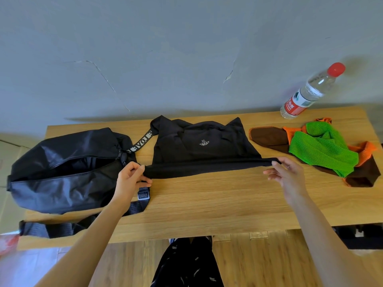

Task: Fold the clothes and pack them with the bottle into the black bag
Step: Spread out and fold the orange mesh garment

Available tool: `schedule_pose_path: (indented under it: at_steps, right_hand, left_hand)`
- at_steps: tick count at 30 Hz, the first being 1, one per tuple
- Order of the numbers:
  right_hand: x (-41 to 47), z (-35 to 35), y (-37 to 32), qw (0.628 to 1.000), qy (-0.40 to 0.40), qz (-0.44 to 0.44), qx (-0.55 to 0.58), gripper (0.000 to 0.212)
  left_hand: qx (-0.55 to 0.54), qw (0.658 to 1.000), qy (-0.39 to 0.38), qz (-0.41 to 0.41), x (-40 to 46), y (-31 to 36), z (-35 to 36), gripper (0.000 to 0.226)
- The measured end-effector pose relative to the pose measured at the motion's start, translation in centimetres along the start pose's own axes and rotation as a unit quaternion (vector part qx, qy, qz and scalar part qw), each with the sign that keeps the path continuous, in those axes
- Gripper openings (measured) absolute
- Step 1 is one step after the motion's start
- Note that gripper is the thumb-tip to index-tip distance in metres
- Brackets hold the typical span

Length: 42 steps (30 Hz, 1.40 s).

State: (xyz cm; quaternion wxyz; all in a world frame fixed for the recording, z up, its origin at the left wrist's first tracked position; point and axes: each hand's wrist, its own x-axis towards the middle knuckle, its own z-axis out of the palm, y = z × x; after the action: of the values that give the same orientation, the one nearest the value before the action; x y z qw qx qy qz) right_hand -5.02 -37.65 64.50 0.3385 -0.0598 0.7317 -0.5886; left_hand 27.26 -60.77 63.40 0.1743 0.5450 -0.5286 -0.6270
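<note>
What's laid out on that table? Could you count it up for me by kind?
Bags: 1, the black bag, unzipped
Clothes: 2, the black shirt held by the left hand and right hand, and the green, orange and brown garment
Bottles: 1, the bottle with a red cap
Total: 4

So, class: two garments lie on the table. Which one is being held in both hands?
The black shirt in the middle: the left hand and right hand pinch its near edge. The green, orange and brown garment lies untouched to its right.
</note>
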Motion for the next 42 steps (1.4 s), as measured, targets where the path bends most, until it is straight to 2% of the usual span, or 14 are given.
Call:
schedule_pose_path:
  at_steps: [3, 8, 12, 18, 21, 24, 26, 29, 32, 37, 42]
  right_hand:
    - [0.2, -0.2, 0.3, 1.0, 0.01, -0.011, -0.025, 0.01]
    - [0.7, -0.8, 1.0, 0.994, 0.037, -0.042, -0.095, 0.012]
    - [0.8, -1.1, 1.0, 0.989, 0.027, -0.045, -0.139, 0.011]
    - [0.5, -1.9, 0.3, 0.993, 0.034, -0.044, -0.107, 0.015]
    - [0.2, -2.1, -1.3, 0.994, 0.02, -0.054, -0.094, 0.017]
    - [0.1, -2.6, -3.6, 0.991, -0.02, -0.075, -0.105, 0.043]
    - [0.0, -2.7, -5.3, 0.986, -0.05, -0.101, -0.121, 0.052]
    - [-0.4, -2.6, -8.2, 0.975, -0.079, -0.131, -0.162, 0.039]
    - [-0.9, -2.0, -11.0, 0.958, -0.092, -0.155, -0.222, 0.026]
    - [-1.0, -0.9, -14.8, 0.907, -0.055, -0.248, -0.336, 0.022]
    - [-1.2, -0.2, -19.8, 0.886, -0.002, -0.31, -0.345, 0.013]
  left_hand:
    - [0.03, 0.999, 0.007, 0.01, 0.0, 0.0, 0.3, 0.005]
    - [0.094, 0.995, 0.016, 0.015, 0.1, -0.5, 0.0, 0.025]
    - [0.114, 0.993, 0.033, 0.016, 0.0, -0.5, -0.5, 0.025]
    - [0.103, 0.994, 0.024, -0.022, -0.5, 0.4, -0.7, 0.025]
    - [0.084, 0.996, 0.007, 0.016, -1.0, 2.3, -1.0, 0.023]
    - [0.087, 0.994, -0.021, 0.057, -1.2, 4.6, -1.3, 0.02]
    - [0.104, 0.99, -0.034, 0.085, -1.2, 6.3, -1.6, 0.022]
    - [0.112, 0.987, -0.036, 0.112, -1.3, 9.1, -2.0, 0.026]
    - [0.165, 0.974, -0.023, 0.153, -1.1, 11.7, -2.4, 0.034]
    - [0.234, 0.939, 0.017, 0.253, -1.1, 15.7, -2.8, 0.033]
    - [0.234, 0.907, 0.058, 0.346, -1.5, 20.3, -3.0, 0.023]
